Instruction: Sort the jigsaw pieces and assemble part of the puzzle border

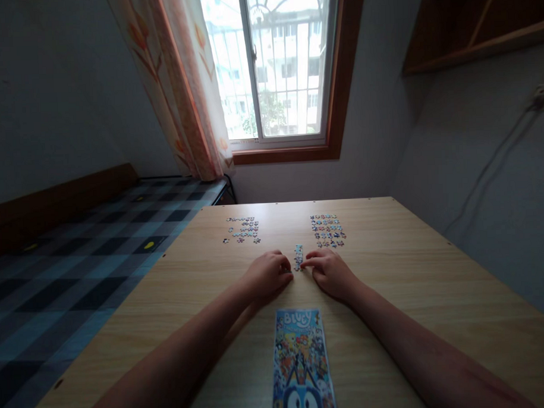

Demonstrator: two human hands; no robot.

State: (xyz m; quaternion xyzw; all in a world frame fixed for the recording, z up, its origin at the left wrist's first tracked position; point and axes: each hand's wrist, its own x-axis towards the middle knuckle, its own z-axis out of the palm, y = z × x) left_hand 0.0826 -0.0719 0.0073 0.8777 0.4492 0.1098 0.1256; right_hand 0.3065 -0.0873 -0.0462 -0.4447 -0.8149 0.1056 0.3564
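A narrow strip of joined jigsaw pieces (299,258) lies on the wooden table between my two hands. Just left of the strip, my left hand (271,270) has its fingers curled together, with what looks like a small jigsaw piece at the fingertips, mostly hidden. From the other side, my right hand (331,272) reaches in with the index finger stretched to the strip's lower right edge; its thumb is lower and apart, and nothing shows in its grasp. A printed Bluey picture sheet (300,358) lies flat nearer to me, between my forearms.
Loose jigsaw pieces (246,233) are spread in uneven rows at the back left of the table (168,303). Another group of pieces (328,229) lies in tighter rows at the back right. A bed with checked cover (90,258) adjoins the left; a window stands ahead.
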